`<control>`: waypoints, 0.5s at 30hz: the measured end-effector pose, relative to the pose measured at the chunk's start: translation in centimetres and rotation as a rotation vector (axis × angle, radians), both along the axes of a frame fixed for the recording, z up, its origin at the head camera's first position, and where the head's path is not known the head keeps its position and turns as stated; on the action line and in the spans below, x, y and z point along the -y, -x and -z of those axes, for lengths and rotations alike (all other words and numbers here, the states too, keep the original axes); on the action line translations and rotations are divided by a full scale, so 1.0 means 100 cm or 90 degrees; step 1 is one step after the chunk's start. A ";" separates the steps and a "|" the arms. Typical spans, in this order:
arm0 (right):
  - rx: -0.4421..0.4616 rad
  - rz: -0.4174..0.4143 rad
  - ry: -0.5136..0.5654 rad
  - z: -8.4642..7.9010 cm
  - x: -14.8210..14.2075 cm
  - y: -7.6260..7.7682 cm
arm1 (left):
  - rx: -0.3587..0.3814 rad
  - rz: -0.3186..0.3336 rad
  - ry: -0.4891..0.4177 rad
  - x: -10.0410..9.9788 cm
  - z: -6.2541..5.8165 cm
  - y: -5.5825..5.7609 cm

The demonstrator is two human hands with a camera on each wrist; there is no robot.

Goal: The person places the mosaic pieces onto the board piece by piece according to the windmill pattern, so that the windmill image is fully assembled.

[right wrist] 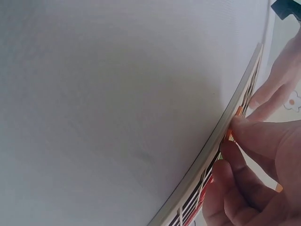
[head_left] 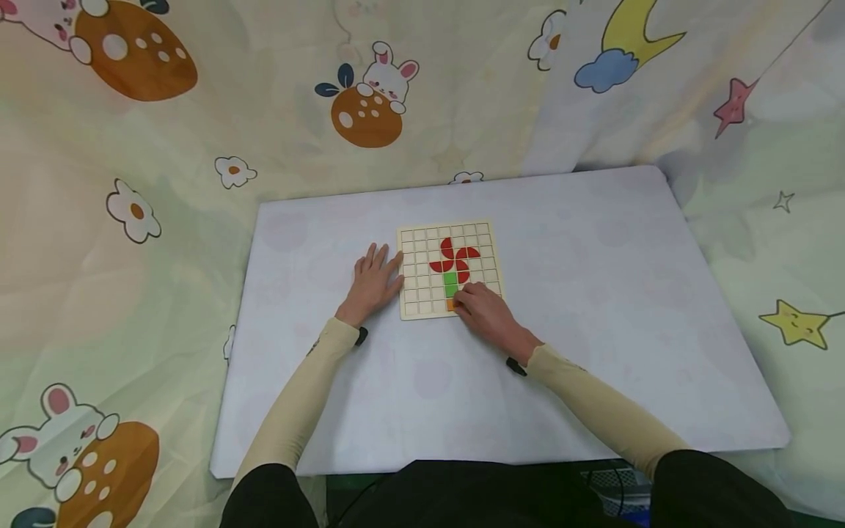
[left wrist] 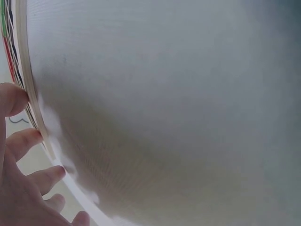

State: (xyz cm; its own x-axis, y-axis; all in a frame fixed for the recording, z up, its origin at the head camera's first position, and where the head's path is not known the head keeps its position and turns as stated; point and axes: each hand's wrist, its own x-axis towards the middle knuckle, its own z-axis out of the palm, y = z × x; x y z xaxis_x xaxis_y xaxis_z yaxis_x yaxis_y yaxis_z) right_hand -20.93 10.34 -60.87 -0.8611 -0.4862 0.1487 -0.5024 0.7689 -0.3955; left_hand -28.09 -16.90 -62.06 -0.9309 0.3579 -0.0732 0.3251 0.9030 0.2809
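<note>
A pale wooden grid board (head_left: 416, 293) lies flat on the white table. Red curved pieces (head_left: 441, 266) form a pinwheel on it, and a column of green squares (head_left: 451, 284) runs down below them. At the foot of that column an orange square (head_left: 451, 304) shows beside my right hand (head_left: 487, 314). Thumb and index finger of that hand pinch orange at the board's near edge (right wrist: 229, 135); the fingertips partly hide it. My left hand (head_left: 372, 284) rests with spread fingers against the board's left edge, thumb and fingertips touching it (left wrist: 34, 101).
The white tabletop (head_left: 594, 293) extends around the board on all sides. A cartoon-printed cloth (head_left: 277, 110) hangs behind and beside the table. Below the near edge, a basket (head_left: 614, 480) and dark cables are partly visible.
</note>
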 end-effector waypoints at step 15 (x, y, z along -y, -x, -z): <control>0.032 0.006 0.002 -0.004 -0.004 0.000 | -0.003 -0.001 -0.005 -0.001 0.007 0.000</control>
